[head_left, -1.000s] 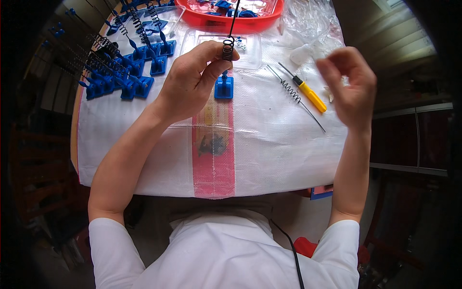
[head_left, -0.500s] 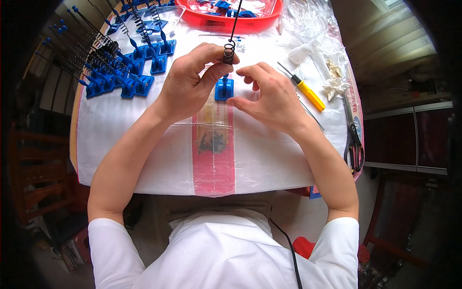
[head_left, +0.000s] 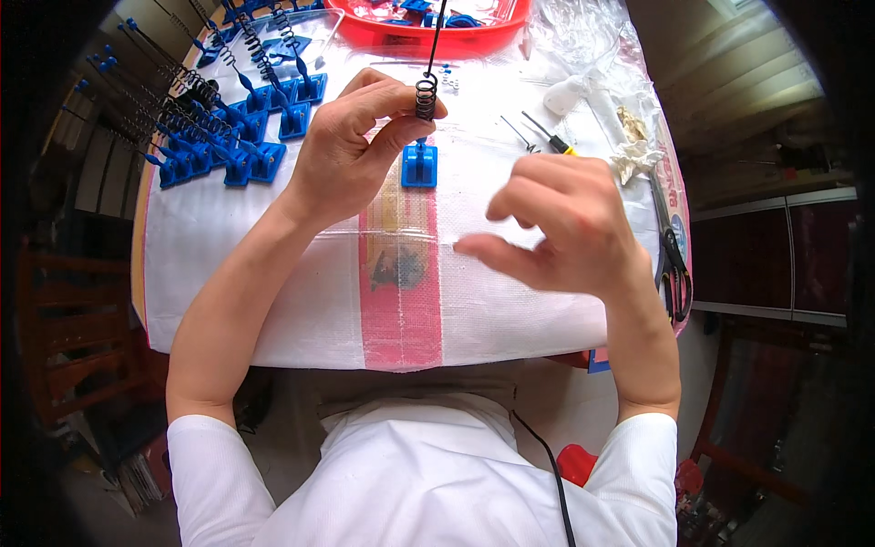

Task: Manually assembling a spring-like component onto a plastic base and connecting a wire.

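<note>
My left hand [head_left: 351, 155] pinches a black coil spring [head_left: 426, 98] between thumb and fingers. A thin black rod [head_left: 437, 41] rises from the top of the coil. Just below the fingertips is a small blue plastic base [head_left: 419, 168], in line with the spring; the joint between them is partly hidden by my thumb. My right hand [head_left: 570, 223] hovers over the cloth to the right, holding nothing, thumb and curled fingers apart. Beyond its knuckles lies a screwdriver [head_left: 544, 129], its yellow handle mostly covered by the hand. A thin wire with a small coil [head_left: 530, 146] lies beside it.
Several blue bases with springs and rods [head_left: 264, 162] stand at the far left. A red basin [head_left: 497, 36] of blue parts sits at the back. Crumpled clear plastic [head_left: 583, 46], a crumpled pale scrap [head_left: 635, 155] and black scissors [head_left: 675, 273] lie along the right side.
My right hand has drawn back from the blue base, toward me and to the right. My left hand, still on the spring, has shifted slightly left along with the base.
</note>
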The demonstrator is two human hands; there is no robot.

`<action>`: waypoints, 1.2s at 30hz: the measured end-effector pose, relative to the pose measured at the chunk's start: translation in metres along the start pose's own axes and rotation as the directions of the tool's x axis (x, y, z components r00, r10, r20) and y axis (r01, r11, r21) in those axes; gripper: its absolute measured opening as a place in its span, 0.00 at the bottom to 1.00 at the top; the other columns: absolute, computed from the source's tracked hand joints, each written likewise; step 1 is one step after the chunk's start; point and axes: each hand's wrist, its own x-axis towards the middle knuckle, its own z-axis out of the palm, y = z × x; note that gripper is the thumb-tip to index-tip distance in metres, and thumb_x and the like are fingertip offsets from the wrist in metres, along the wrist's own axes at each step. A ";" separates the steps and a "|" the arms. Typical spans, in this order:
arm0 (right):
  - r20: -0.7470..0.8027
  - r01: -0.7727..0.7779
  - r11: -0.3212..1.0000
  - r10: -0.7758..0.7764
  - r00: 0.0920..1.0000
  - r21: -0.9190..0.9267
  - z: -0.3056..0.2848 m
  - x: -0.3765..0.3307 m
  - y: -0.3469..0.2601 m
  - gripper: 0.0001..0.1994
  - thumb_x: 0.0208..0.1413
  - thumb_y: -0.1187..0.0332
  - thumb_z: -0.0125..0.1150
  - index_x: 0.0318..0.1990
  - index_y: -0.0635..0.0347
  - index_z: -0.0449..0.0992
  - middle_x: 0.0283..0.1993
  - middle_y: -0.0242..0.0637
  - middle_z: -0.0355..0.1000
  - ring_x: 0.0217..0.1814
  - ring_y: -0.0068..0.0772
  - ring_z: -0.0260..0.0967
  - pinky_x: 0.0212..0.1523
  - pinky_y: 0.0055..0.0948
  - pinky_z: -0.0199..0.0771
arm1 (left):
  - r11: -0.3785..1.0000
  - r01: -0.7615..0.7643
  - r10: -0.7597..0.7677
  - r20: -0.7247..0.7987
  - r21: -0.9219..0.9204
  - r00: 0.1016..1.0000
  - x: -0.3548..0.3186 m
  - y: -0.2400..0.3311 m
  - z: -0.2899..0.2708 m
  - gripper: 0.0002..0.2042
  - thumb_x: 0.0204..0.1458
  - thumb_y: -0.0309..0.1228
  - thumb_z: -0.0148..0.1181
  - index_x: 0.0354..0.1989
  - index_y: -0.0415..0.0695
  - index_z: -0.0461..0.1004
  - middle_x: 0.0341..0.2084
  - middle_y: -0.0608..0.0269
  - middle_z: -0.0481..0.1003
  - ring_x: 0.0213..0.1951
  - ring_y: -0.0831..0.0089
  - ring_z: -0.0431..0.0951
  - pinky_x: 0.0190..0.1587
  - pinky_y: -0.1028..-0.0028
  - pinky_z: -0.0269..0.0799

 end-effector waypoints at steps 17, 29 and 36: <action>-0.170 -0.714 0.688 0.694 0.699 -0.129 -0.034 -0.038 0.086 0.21 0.51 0.57 0.72 0.45 0.65 0.78 0.36 0.42 0.78 0.36 0.31 0.76 0.37 0.25 0.77 | 0.999 0.026 -0.026 0.013 -0.031 1.000 0.000 0.000 0.002 0.05 0.59 0.24 0.58 0.41 0.40 0.78 0.33 0.65 0.76 0.37 0.77 0.76 0.41 0.78 0.74; -0.137 -0.789 0.602 0.798 0.587 0.124 0.012 -0.043 0.147 0.28 0.45 0.57 0.76 0.50 0.67 0.77 0.43 0.42 0.78 0.41 0.32 0.76 0.44 0.28 0.77 | 0.997 0.044 -0.045 -0.025 -0.061 0.999 0.000 0.000 0.003 0.07 0.54 0.23 0.63 0.42 0.44 0.80 0.29 0.68 0.79 0.37 0.74 0.72 0.38 0.75 0.71; -0.144 -0.826 0.542 0.840 0.524 0.156 0.016 -0.033 0.135 0.16 0.50 0.60 0.72 0.40 0.62 0.82 0.34 0.37 0.80 0.34 0.27 0.76 0.39 0.27 0.76 | 0.997 0.049 -0.051 -0.028 -0.066 0.998 -0.001 0.001 0.003 0.07 0.54 0.23 0.63 0.41 0.43 0.80 0.29 0.67 0.79 0.36 0.73 0.72 0.39 0.75 0.71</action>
